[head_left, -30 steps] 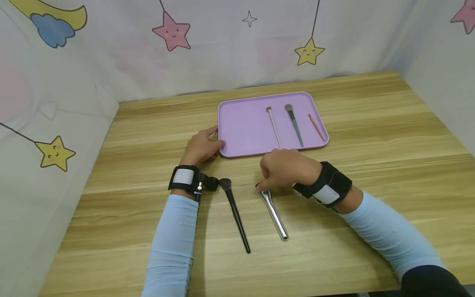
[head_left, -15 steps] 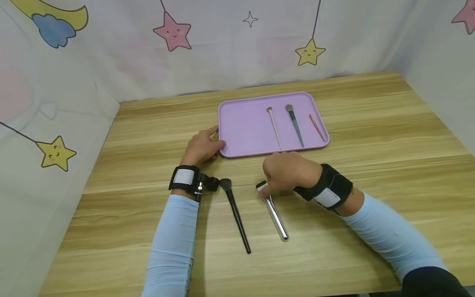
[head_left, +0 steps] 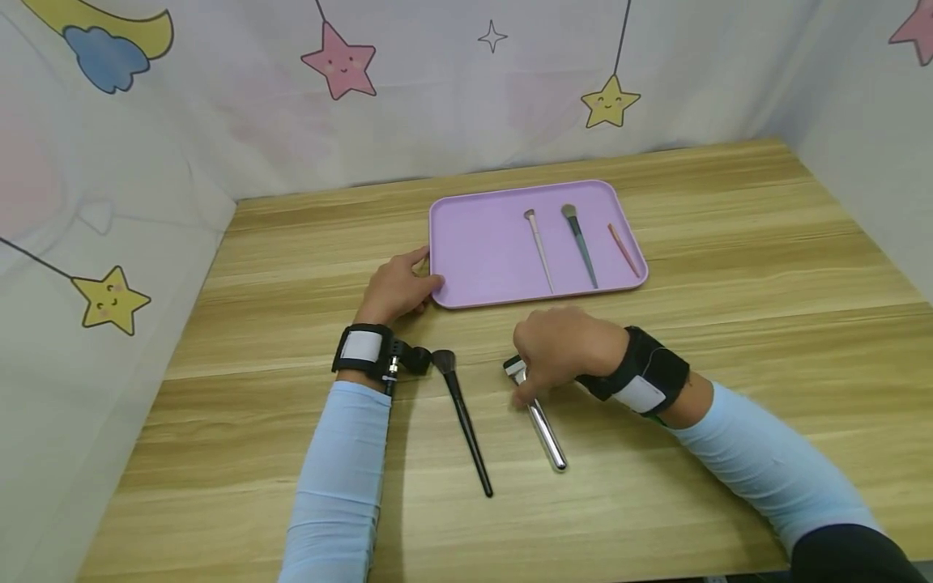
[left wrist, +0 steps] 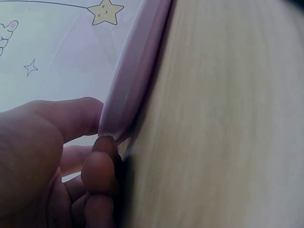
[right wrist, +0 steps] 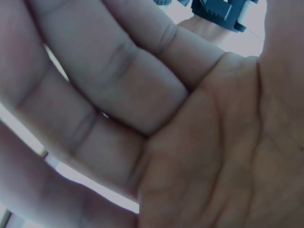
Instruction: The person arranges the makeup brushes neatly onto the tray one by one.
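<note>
"Right hand [head_left: 568, 348] has slid along the silver brush [head_left: 546, 435], nearer the tabletop's [head_left: 700, 461] front edge."

"Is it pinching?"

"Thumb touches the neck; I can't tell more. A loose hold on that shiny handle might let it slip. It lies between tray [head_left: 481, 251] and front edge."

"Left hand [head_left: 397, 290]?"

"Pinching the tray's left front corner; a tug could shift the green-handled brush [head_left: 581, 247]."

"Surroundings?"

"Wood-grained tabletop, star-printed cloth [head_left: 445, 121] along its back edge."

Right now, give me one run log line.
left hand: holds tray corner; right hand: at silver brush, grip unclear; black brush: on table; in tray: white brush, green brush, pink stick
</note>
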Motion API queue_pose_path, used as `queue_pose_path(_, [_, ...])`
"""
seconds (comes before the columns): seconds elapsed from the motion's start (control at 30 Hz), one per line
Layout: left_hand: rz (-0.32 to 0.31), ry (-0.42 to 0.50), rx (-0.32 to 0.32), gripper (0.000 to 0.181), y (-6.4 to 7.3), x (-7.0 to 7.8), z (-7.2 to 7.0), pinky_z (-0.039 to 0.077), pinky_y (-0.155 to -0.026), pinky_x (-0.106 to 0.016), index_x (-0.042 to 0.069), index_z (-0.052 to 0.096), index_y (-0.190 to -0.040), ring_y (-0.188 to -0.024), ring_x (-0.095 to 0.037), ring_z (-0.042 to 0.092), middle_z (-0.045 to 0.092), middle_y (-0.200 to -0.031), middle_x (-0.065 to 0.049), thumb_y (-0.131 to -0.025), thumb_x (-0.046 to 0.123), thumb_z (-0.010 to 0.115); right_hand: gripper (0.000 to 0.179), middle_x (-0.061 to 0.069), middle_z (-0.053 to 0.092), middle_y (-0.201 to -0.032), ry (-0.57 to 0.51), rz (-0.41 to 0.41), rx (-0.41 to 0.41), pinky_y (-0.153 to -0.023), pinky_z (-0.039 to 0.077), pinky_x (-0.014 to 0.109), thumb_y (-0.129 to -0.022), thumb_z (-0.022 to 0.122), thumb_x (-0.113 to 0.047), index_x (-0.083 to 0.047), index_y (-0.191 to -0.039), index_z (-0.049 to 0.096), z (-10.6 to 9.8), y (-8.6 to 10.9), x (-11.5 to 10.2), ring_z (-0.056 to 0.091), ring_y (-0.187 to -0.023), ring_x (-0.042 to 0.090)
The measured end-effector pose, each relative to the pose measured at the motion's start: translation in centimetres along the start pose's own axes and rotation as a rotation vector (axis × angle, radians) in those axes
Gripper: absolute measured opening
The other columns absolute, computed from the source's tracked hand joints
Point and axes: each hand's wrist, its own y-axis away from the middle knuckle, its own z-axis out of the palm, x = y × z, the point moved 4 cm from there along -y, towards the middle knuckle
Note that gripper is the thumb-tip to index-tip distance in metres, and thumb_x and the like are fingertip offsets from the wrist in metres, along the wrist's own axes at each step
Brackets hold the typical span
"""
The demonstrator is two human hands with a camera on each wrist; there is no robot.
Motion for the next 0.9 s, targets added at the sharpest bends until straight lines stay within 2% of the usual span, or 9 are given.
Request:
queue_pose_path(0.13, [-0.001,0.001,-0.002,0.070,-0.05,0.11,0.03,0.042,-0.051,-0.029,0.021,0.039,-0.157,-0.051,-0.016,0.059,0.064,-0.060,-0.005,-0.094,0.033,0.065,0.047,-0.009,0.045,-0.056,0.002,-0.021,-0.010,-0.047,0.035,0.027,-0.078,0.084,-0.048,-0.019,-0.055,0.055,0.15,0.10,-0.27,0.042,-0.052,0.008])
queue_pose_path(0.23, [-0.002,0.002,-0.001,0.070,-0.02,0.11,0.06,0.042,-0.051,-0.029,0.021,0.039,-0.157,-0.051,-0.016,0.059,0.065,-0.060,-0.005,-0.093,0.033,0.065,0.044,-0.010,0.042,-0.054,0.004,-0.032,-0.005,-0.046,0.034,0.026,-0.080,0.081,-0.036,-0.019,-0.053,0.052,0.22,0.11,-0.27,0.041,-0.051,0.008])
queue_pose_path(0.37, [-0.005,0.006,-0.005,0.070,0.07,0.09,0.12,0.042,-0.051,-0.029,0.021,0.039,-0.157,-0.051,-0.016,0.059,0.065,-0.060,-0.005,-0.093,0.033,0.065,0.042,-0.012,0.031,-0.049,-0.009,-0.051,0.006,-0.044,0.028,0.024,-0.075,0.074,-0.021,-0.021,-0.050,0.041,0.26,0.04,-0.24,0.034,-0.048,0.006])
queue_pose_path(0.5, [-0.009,0.007,-0.007,0.071,0.02,-0.01,0.09,0.042,-0.051,-0.029,0.021,0.039,-0.157,-0.051,-0.016,0.059,0.064,-0.060,-0.005,-0.093,0.033,0.065,0.041,-0.012,0.025,-0.048,-0.039,-0.076,0.028,-0.043,0.024,0.024,-0.072,0.071,-0.015,-0.020,-0.049,0.037,0.23,-0.10,-0.26,0.028,-0.046,0.006])
queue_pose_path(0.7, [0.001,0.003,-0.003,0.070,-0.02,-0.03,0.05,0.042,-0.052,-0.029,0.021,0.039,-0.157,-0.051,-0.016,0.059,0.065,-0.060,-0.004,-0.093,0.033,0.065,0.035,-0.014,0.028,-0.048,-0.077,-0.107,0.092,-0.043,0.022,0.025,-0.069,0.068,-0.015,-0.021,-0.049,0.041,0.01,-0.53,-0.10,0.029,-0.047,0.006])
queue_pose_path(0.9, [-0.001,0.005,-0.012,0.070,0.00,0.00,0.04,0.042,-0.052,-0.029,0.020,0.039,-0.157,-0.052,-0.017,0.060,0.065,-0.061,-0.005,-0.094,0.032,0.065,0.027,-0.011,0.039,-0.053,-0.076,-0.118,0.111,-0.046,0.030,0.026,-0.070,0.071,-0.014,-0.020,-0.054,0.051,0.18,-0.87,-0.01,0.038,-0.052,0.008])
